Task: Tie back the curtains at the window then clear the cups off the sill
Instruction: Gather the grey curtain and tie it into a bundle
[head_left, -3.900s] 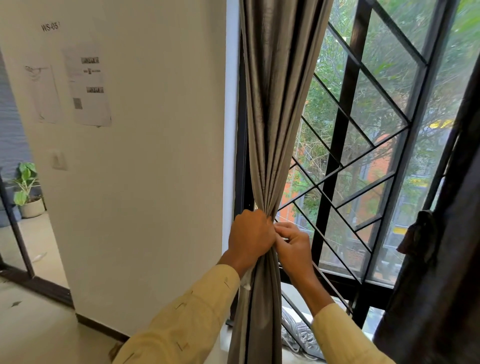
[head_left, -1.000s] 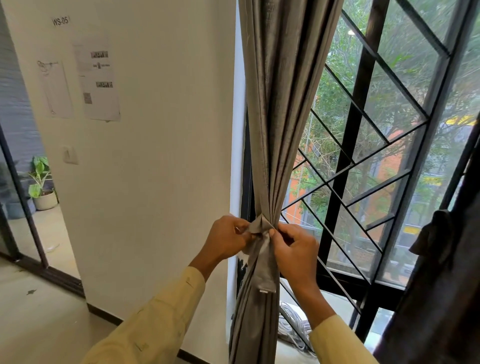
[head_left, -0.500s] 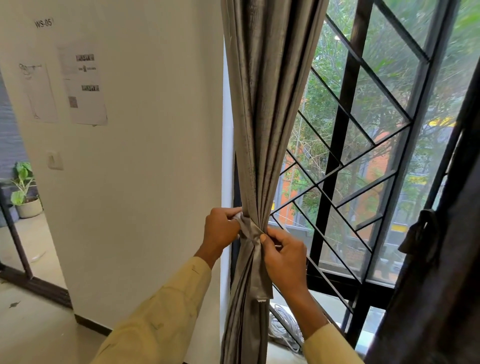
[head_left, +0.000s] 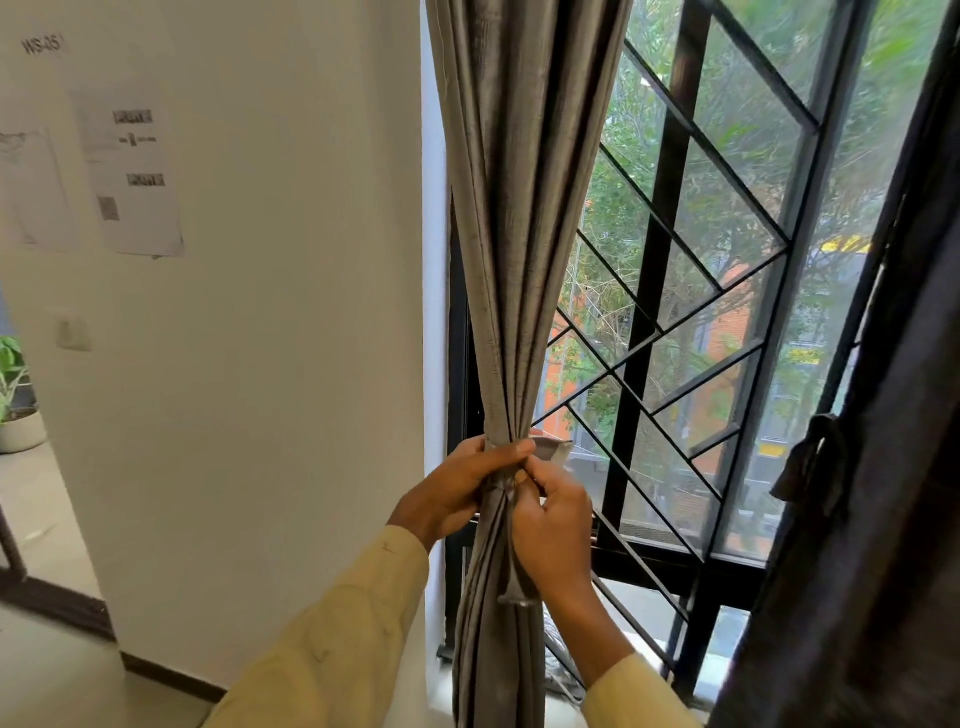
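The grey left curtain (head_left: 524, 234) hangs gathered into a narrow bundle at the left side of the window. A grey fabric tie-back (head_left: 551, 448) wraps the bundle at waist height; one end pokes out to the right, another hangs down the front. My left hand (head_left: 457, 491) clasps the bundle and tie from the left. My right hand (head_left: 553, 525) pinches the tie at the front. The dark right curtain (head_left: 883, 467) hangs at the right edge with its own knotted tie (head_left: 808, 457). No cups are in view.
A black window grille (head_left: 654, 312) with diagonal bars stands behind the curtain. The white sill (head_left: 644, 603) shows below it, with a coiled white cable (head_left: 563, 670) lower down. A white wall (head_left: 260, 364) with taped papers is on the left; a potted plant (head_left: 13, 410) sits beyond.
My left hand has come round over the front of the bundle, and one tie end now sticks out to the right. My right hand has shifted slightly on the tie.
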